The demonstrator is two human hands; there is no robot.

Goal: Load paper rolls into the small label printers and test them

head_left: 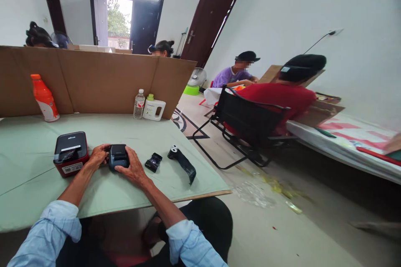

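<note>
A small dark portable printer rests on the pale green table between my two hands. My right hand grips its right side, thumb at the near corner and fingers along the far edge. Bent fingers of my left hand press the printer's left side; their tips are partly hidden. Just left of that hand stands a larger black and red label printer with a white sticker on its front. To the right lie a small black piece in clear wrap and a white-cored roll with a loose black strip.
A cardboard screen lines the table's far side. Before it stand an orange bottle, a clear water bottle and a white jug. Right of the table are a black folding chair with a person in red, and plastic scraps on the floor.
</note>
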